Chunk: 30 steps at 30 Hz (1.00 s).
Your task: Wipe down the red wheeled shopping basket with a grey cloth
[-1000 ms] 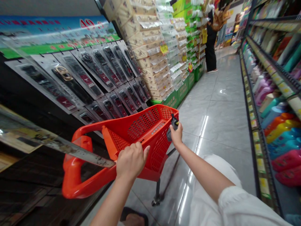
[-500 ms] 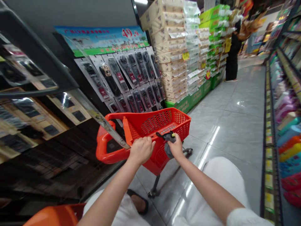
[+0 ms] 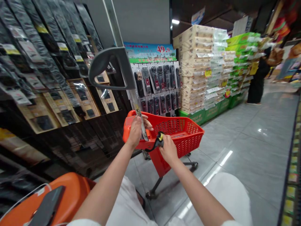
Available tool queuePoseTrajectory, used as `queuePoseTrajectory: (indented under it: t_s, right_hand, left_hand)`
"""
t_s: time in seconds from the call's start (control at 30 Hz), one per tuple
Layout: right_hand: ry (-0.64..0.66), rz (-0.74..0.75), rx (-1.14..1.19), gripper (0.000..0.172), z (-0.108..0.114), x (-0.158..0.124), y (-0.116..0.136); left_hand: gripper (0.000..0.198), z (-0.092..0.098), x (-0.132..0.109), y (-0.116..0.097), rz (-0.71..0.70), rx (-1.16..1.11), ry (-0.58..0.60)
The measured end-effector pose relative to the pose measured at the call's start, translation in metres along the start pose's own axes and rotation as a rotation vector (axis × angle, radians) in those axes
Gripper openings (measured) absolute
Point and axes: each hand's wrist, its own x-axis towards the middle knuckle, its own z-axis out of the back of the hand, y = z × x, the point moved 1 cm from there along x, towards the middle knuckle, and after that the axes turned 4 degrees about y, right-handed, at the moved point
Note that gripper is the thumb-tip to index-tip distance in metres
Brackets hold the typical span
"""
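My left hand point(image 3: 136, 130) is closed round the lower end of a long hand saw's blade point(image 3: 140, 119), which stands nearly upright with its grey handle point(image 3: 110, 67) at the top. My right hand point(image 3: 168, 150) grips a small dark object with a yellow tip point(image 3: 160, 139), just to the right of the blade's end. Both hands are over the near rim of a red wheeled shopping basket point(image 3: 188, 138). I cannot see anything inside the basket.
Left of me are dark racks of packaged goods point(image 3: 47, 94), with hanging blister packs point(image 3: 160, 84) ahead. Stacked paper goods point(image 3: 202, 62) line the aisle. A person in black point(image 3: 257, 81) stands far off. An orange object carrying a phone point(image 3: 47, 207) sits at lower left. Grey tiled floor point(image 3: 246, 135) lies to the right.
The saw swung from lying low and leftward to nearly upright, and its handle came into view. My right hand moved closer to the left. The view turned left, away from the right shelves.
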Motion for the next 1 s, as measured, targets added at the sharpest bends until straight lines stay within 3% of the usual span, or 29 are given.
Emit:
queuePoseTrajectory:
  t_s: [0.07,0.13,0.23,0.3,0.5,0.57,0.63,0.77,0.83,0.9,1.0]
  right_hand:
    - [0.037,0.136,0.013,0.061,-0.003,-0.004,0.015]
    - [0.044,0.201,0.021,0.068,-0.001,-0.008,0.011]
    - [-0.036,0.11,0.007,0.075,0.004,-0.01,-0.01]
    - [-0.087,0.067,0.013,0.073,0.003,-0.01,-0.009]
    - [0.016,0.225,0.084,0.073,-0.015,-0.014,0.054]
    - [0.034,0.227,0.098,0.076,-0.015,-0.018,0.047]
    - [0.022,0.196,0.144,0.077,-0.011,-0.02,0.022]
    - [-0.162,-0.052,0.446,0.05,0.003,-0.013,-0.039]
    - [-0.306,-0.222,0.668,0.035,0.014,-0.007,-0.051]
    - [-0.381,-0.326,0.948,0.026,0.025,-0.001,-0.045]
    - [-0.198,-0.302,1.394,0.027,0.039,0.008,-0.012]
  left_hand:
    - [0.047,-0.005,0.008,0.002,0.022,-0.21,0.035]
    - [0.048,-0.006,0.009,0.002,0.021,-0.317,0.056]
    - [0.049,-0.005,0.006,0.002,0.027,-0.366,0.052]
    - [0.049,-0.005,0.004,0.002,0.031,-0.373,0.022]
    - [0.05,-0.005,0.004,0.004,0.075,-0.417,0.007]
    - [0.05,-0.002,0.002,0.004,0.083,-0.43,0.02]
    - [0.05,0.0,0.001,0.004,0.096,-0.445,0.046]
    - [0.049,0.002,0.0,0.007,0.088,-0.465,0.056]
    - [0.049,0.001,0.0,0.009,0.075,-0.467,0.044]
    - [0.049,0.001,0.001,0.01,0.064,-0.472,0.042]
    - [0.051,0.0,0.001,0.011,0.05,-0.482,0.045]
